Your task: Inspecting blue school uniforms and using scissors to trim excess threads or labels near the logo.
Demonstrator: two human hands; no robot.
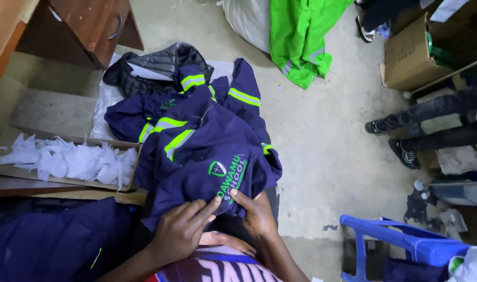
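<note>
A navy blue jacket (196, 151) with neon green reflective stripes and a green printed crest lies heaped on my lap and on the floor ahead. My left hand (182, 230) lies flat on its near edge, fingers spread and pressing the cloth. Beside it, my right hand (255, 213) pinches the jacket's fabric just below the printed crest. More of the same navy garments are piled further out under the top one.
A cardboard tray of white paper scraps (66, 159) sits at left. A dark quilted garment (160, 62), a wooden drawer unit (87, 26), a bright green garment (301, 36), cardboard boxes (408, 55), another person's legs (431, 125) and a blue plastic chair (405, 245) surround me.
</note>
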